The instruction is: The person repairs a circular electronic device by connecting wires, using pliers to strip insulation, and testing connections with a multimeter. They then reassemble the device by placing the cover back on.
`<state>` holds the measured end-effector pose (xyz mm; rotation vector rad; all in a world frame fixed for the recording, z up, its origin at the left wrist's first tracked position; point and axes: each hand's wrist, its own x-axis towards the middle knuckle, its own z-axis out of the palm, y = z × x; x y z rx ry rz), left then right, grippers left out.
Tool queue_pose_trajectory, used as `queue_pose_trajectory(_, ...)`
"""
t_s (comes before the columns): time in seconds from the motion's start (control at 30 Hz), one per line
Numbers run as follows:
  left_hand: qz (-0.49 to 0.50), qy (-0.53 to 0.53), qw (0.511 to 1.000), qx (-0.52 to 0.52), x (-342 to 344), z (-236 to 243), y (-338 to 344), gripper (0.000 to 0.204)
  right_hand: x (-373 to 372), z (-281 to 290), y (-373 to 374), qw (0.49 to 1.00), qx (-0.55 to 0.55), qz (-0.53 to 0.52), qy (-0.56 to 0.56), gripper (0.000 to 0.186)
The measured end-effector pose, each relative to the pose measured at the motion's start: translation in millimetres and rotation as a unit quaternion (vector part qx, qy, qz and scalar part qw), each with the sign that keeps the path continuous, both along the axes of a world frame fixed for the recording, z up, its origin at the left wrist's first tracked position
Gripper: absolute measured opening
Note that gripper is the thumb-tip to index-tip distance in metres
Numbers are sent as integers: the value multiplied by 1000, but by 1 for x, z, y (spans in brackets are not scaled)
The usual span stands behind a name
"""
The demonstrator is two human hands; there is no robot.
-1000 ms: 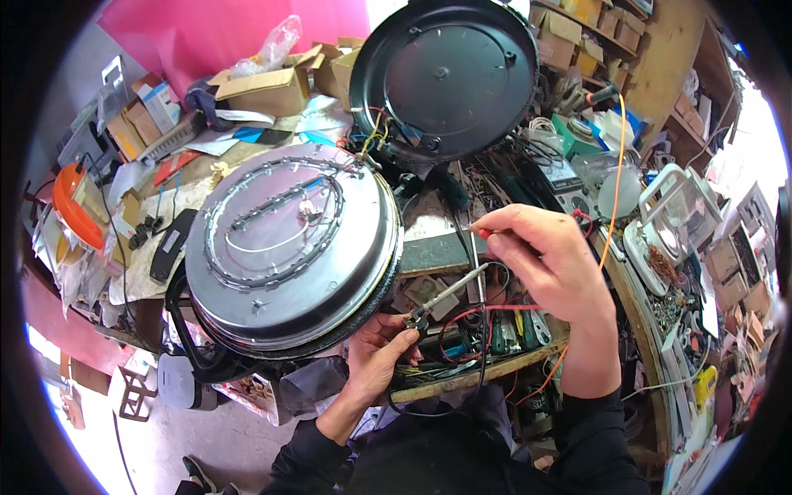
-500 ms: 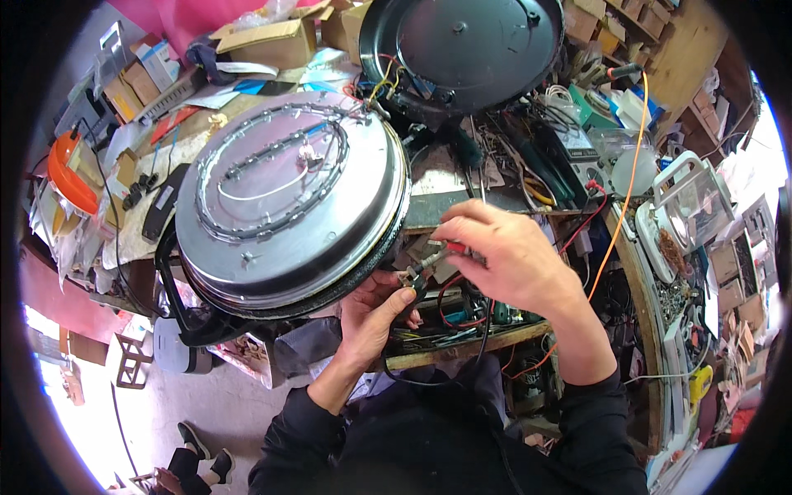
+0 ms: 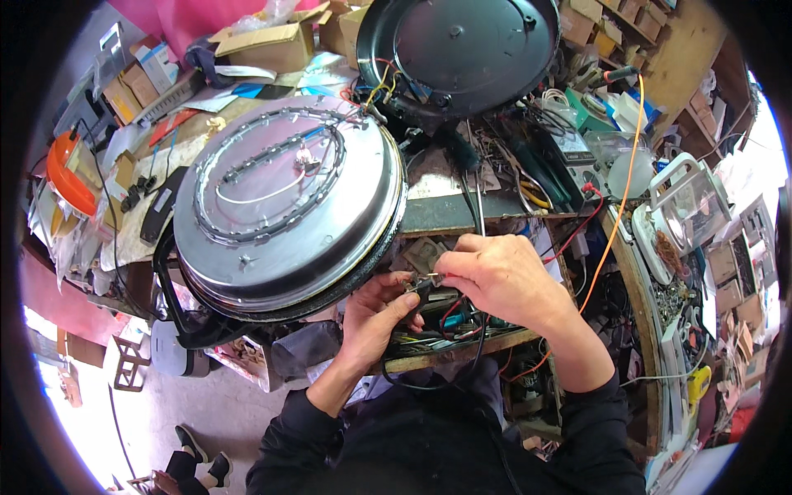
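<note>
Low in front of the bench, my left hand [image 3: 375,315] is closed on a black plug-like piece [image 3: 421,290]; a black cord [image 3: 481,326] loops below it. My right hand [image 3: 513,279] meets it from the right. Its fingers pinch a small piece with a thin brassy metal tip [image 3: 432,275], which points at the black piece; the fingers cover most of it. Left of my hands, a round silver pan-shaped appliance [image 3: 280,247] rests tilted, a ring-shaped element [image 3: 262,233] and a white wire on its upper face. Its black handle [image 3: 169,289] sticks out at the left.
A round black shell [image 3: 462,58] stands behind the appliance, joined by coloured wires. Screwdrivers, pliers and a meter [image 3: 569,142] with a red lead [image 3: 577,227] crowd the right. An orange cord [image 3: 623,198] hangs down there. Below my hands is an open drawer [image 3: 445,351] of tools.
My right hand has come slightly lower, and the red and metal piece in its fingers is now mostly covered. The left hand keeps its hold on the black plug-like piece.
</note>
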<state>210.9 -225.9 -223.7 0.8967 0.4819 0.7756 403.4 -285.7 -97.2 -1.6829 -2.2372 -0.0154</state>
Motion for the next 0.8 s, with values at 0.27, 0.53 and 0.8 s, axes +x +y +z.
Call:
queue_pose_trajectory(0.27, -15, -35, 999, -18, -6, -1, -2, 20, -1, 4, 4, 999, -39, 10, 14, 13)
queue_pose_trajectory(0.53, -8, -33, 999, -15, -6, -2, 0, 18, -2, 10, 10, 994, -100, 42, -4, 15)
queue_pose_trajectory(0.8, -3, -32, 999, 0, -5, -4, 0, 19, 6, 47, 31, 992, -22, 72, 105, 27)
